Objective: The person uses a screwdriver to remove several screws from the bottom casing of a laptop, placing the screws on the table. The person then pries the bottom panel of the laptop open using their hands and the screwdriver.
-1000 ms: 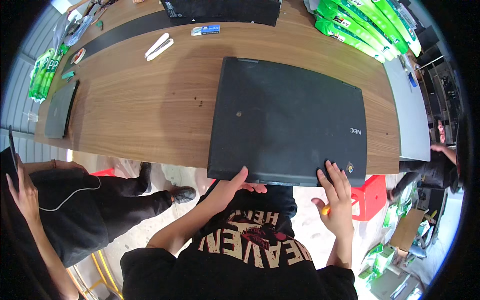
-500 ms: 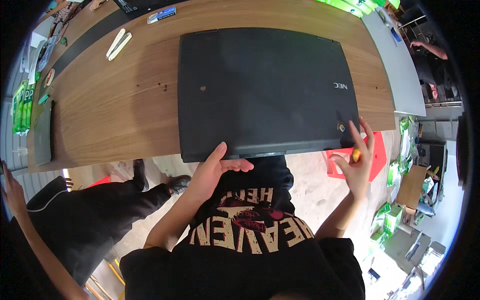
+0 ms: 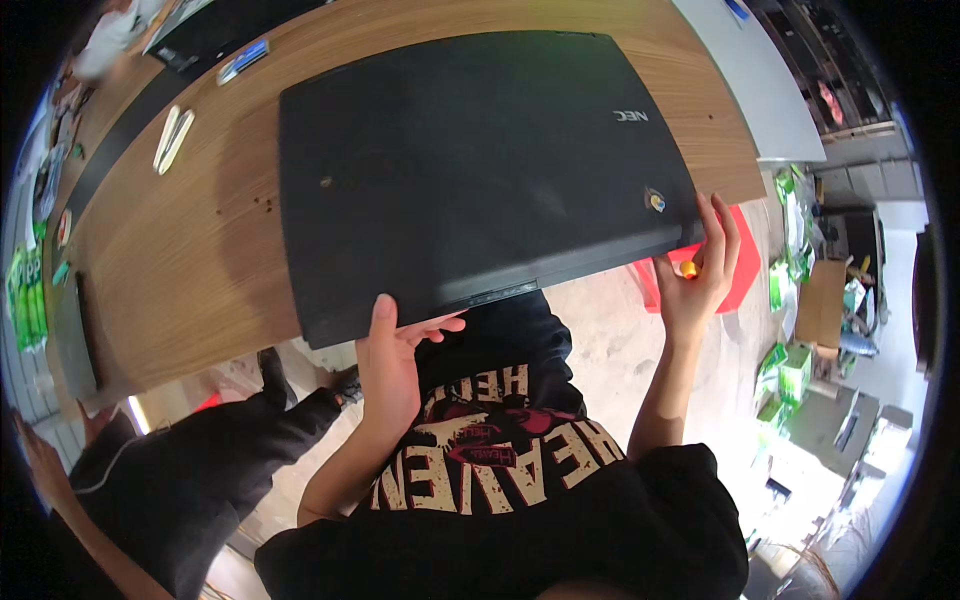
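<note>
A closed black laptop [image 3: 470, 170] lies over the wooden table, its near edge jutting past the table's front edge and tilted in view. Its lid has a small worn spot at the left and a pale round mark near the right corner. My left hand [image 3: 390, 365] grips the near left edge, thumb on the lid and fingers underneath. At the near right corner, my right hand [image 3: 700, 285] holds the laptop's side with fingers and thumb. A small orange-yellow object [image 3: 689, 269] shows in that hand; its kind is hard to make out.
On the wooden table [image 3: 220, 270] lie a slim white V-shaped item [image 3: 174, 140] and a blue-and-white packet [image 3: 243, 62]. A black device [image 3: 220, 30] stands far left. A red stool [image 3: 738, 265] is below right. Another person in black [image 3: 190, 465] is at left.
My right hand has come from above the lid's corner to grip the laptop's right side. The laptop has turned slightly, its right end swinging away from me, and it sits further left in view.
</note>
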Demonstrator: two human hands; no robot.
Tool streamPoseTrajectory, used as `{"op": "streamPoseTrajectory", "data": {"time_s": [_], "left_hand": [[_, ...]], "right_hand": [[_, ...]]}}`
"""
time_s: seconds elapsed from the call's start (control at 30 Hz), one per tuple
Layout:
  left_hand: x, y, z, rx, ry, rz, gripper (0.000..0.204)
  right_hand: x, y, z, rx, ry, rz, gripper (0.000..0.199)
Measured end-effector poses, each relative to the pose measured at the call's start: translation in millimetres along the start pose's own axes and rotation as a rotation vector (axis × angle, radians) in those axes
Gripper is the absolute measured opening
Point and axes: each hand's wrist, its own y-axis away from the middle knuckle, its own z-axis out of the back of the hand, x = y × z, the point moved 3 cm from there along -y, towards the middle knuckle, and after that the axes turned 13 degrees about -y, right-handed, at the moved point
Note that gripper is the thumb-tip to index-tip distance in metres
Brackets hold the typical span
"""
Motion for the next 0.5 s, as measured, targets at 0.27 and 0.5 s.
{"op": "streamPoseTrajectory", "data": {"time_s": [0.27,0.5], "left_hand": [[-14,-1,-15,-0.247,-0.034,-0.192,0.062],[-25,-4,-16,-0.19,0.016,-0.359,0.048]], "right_hand": [[-2,-21,-1,-0.05,0.004,0.136,0.069],[-2,-36,2,-0.099,0.01,0.283,0.06]]}}
